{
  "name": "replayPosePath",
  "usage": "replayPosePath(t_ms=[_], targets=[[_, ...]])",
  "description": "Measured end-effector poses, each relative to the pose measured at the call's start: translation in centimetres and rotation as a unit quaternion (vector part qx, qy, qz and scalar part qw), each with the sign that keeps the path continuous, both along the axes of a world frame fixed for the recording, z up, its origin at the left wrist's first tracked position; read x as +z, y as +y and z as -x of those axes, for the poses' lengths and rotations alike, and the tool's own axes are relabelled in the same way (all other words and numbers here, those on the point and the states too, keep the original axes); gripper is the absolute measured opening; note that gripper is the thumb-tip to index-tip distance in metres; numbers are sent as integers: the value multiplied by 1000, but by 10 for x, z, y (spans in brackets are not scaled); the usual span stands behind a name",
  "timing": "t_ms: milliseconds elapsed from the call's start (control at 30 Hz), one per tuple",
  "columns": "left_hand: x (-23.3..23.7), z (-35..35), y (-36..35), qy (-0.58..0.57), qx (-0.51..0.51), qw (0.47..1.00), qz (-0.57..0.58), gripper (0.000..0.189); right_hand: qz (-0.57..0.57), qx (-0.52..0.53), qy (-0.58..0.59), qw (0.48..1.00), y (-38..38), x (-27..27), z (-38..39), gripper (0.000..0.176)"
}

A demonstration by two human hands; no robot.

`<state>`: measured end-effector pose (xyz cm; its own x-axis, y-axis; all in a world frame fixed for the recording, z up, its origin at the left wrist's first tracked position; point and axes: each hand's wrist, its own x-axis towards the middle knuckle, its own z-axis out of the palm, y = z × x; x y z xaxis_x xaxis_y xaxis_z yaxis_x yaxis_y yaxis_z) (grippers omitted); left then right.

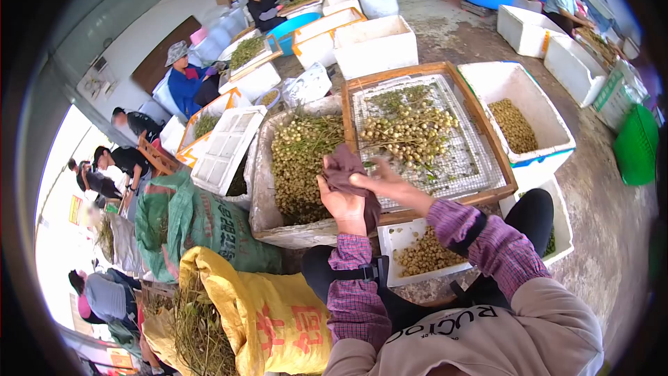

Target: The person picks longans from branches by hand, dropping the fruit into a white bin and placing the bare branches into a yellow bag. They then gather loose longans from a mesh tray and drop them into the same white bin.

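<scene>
A dark brownish cloth [343, 169] is between my two hands. My left hand [342, 203] is palm up under the cloth, with its fingers bent round it. My right hand [387, 182] presses the cloth from the right with its thumb, its other fingers partly stretched out. Under and beyond my hands, a wood-framed wire screen [479, 160] bears stems with round pale fruits [410, 132]. To the left, a white foam box [263, 214] holds many more fruits on stems [296, 167].
A foam box [550, 115] of loose fruits stands right of the screen; a white tray [398, 240] lies below it. Green [202, 226] and yellow [278, 306] sacks stand left. Several people sit or stand farther off, one in blue [184, 87].
</scene>
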<state>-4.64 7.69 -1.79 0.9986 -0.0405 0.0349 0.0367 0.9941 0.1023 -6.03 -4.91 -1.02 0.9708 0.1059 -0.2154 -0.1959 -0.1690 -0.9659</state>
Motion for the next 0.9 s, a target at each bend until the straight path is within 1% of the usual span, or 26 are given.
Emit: replayPosePath(t_ms=[33, 67, 100, 133, 167, 200, 233, 300, 367, 400, 433, 467, 500, 567, 600, 633, 667, 700, 733, 767, 800, 833, 900], targets=[[-27, -10, -1, -109, -45, 992, -34, 47, -219, 28, -113, 969, 21, 7, 10, 87], [-65, -26, 2, -212, -54, 976, -2, 46, -263, -9, -87, 961, 32, -11, -4, 75], [-44, -14, -6, -83, -18, 994, -70, 44, -307, -44, -62, 949, 40, -36, -22, 64], [-22, -2, -14, 50, 1, 989, -138, 42, -226, -75, -78, 968, 45, -45, -29, 56], [-29, -9, -10, 51, 11, 982, -179, 42, -143, -104, -93, 980, 49, -51, -35, 47], [-26, -12, -7, 69, 11, 975, -213, 40, -59, -128, -108, 984, 53, -52, -40, 40], [-24, -15, -3, 86, 13, 965, -249, 38, -55, -145, -115, 981, 56, -36, -35, 34], [-17, -20, 1, 117, 57, 942, -308, 29, 23, -125, -138, 982, 59, -23, -35, 38], [-27, -29, 10, 103, 120, 902, -402, 31, 93, -107, -206, 968, 57, -39, -43, 42], [-26, -31, 20, 97, 84, 827, -548, 36, 126, -97, -237, 958, 55, -46, -46, 46], [-21, -34, 31, 88, 47, 730, -676, 42, 191, -58, -210, 957, 49, -48, -46, 53], [-19, -36, 37, 78, 8, 613, -787, 49, 254, -18, -181, 950, 38, -53, -43, 60], [-6, -31, 34, 120, 3, 381, -917, 62, 316, 24, -152, 936, 25, -56, -39, 68], [21, -42, 25, 117, 34, 488, -864, 67, 379, 26, -262, 887, 0, -59, -18, 72], [31, -60, 18, 82, 4, 531, -843, 68, 408, 24, -315, 857, -13, -54, -8, 74], [43, -75, 3, 11, 18, 493, -870, 61, 379, 48, -294, 876, -27, -43, -3, 72], [10, -122, -1, -58, 45, 494, -866, 52, 351, 74, -273, 893, -44, -26, 1, 69], [-14, -158, -16, -105, 103, 464, -874, 47, 322, 98, -250, 908, -60, -8, 6, 67], [-6, -168, -36, -131, 87, 412, -898, 46, 303, 109, -219, 921, -78, 14, 15, 65], [-21, -194, -50, -111, 74, 366, -921, 50, 284, 120, -189, 932, -97, 40, 23, 62], [-39, -209, -64, -101, 167, 297, -935, 49, 266, 129, -160, 942, -114, 57, 29, 60], [-52, -223, -76, -89, 259, 225, -935, 49, 231, 110, -161, 953, -130, 65, 32, 56], [-51, -244, -82, -116, 106, 205, -966, 43, 159, 72, -165, 971, -157, 74, 33, 49]])
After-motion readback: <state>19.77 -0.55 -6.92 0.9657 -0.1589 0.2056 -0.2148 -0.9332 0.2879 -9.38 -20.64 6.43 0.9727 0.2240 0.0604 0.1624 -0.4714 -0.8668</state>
